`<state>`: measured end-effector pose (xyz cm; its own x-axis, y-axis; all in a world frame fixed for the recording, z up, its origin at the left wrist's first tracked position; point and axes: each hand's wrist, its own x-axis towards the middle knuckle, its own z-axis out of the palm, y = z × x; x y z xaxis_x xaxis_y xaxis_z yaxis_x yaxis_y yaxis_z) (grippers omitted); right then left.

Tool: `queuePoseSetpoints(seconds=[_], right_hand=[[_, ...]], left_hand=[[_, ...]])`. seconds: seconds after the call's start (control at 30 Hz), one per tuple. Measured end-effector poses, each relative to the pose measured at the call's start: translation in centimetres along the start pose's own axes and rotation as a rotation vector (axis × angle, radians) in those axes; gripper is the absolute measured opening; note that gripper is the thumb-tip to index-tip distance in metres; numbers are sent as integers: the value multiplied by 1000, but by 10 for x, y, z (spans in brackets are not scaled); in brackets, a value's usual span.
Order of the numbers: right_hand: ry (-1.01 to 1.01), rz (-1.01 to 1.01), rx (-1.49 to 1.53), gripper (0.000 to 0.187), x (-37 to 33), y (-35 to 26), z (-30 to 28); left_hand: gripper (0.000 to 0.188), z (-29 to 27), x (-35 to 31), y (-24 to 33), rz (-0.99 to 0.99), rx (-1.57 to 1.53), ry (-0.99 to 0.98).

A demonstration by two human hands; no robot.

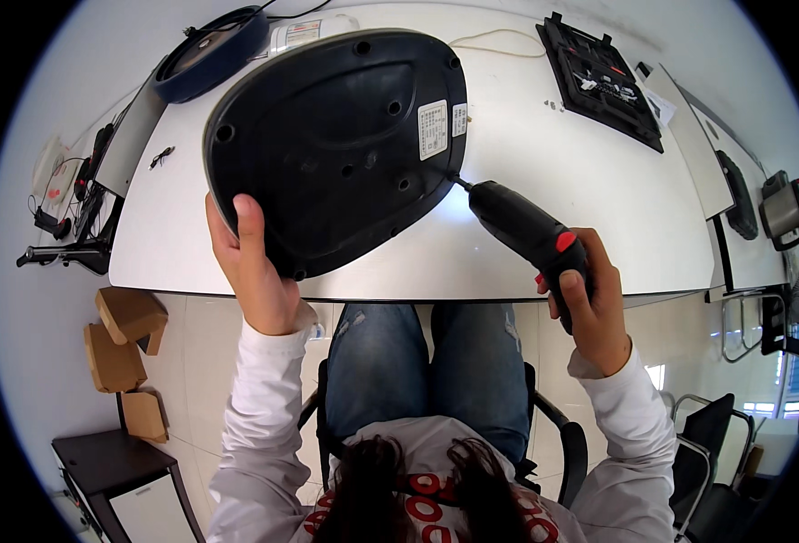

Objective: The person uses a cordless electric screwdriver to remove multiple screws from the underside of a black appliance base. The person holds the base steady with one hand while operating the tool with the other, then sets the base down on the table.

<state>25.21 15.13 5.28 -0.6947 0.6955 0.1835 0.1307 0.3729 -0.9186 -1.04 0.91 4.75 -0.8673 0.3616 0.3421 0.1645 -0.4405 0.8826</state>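
Note:
A black, rounded plastic base (327, 199) with several screw holes and a white label (433, 130) is tilted up over the desk, its underside toward me. My left hand (259, 262) grips its lower left edge, thumb on the underside and fingers behind. In my right hand (599, 303) is a black cordless screwdriver (522, 217) with red buttons. The bit (460, 182) points at the right edge of the base, and a bright light spot falls on the desk by it. Whether the bit sits in a hole, I cannot tell.
On the white desk (544, 172), an open black tool case (603, 81) lies at the far right, with small metal parts (555, 106) beside it. A dark blue round object (211, 54) stands far left. A short black cable (161, 157) lies left; cardboard boxes (128, 339) are on the floor.

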Motion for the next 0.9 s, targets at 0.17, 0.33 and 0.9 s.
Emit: queuePoseSetpoints(seconds=[0.17,0.33,0.9], right_hand=[[24,-13,82,45,-2,14,4],[21,-11,51,45,-6,17,6],[61,-4,92,52,-7,18,9]], left_hand=[[60,-14,-7,-13,40,15,-5],[64,-11,-9,-16,41,10,28],[67,-11,-10,-18,37,33,60]])
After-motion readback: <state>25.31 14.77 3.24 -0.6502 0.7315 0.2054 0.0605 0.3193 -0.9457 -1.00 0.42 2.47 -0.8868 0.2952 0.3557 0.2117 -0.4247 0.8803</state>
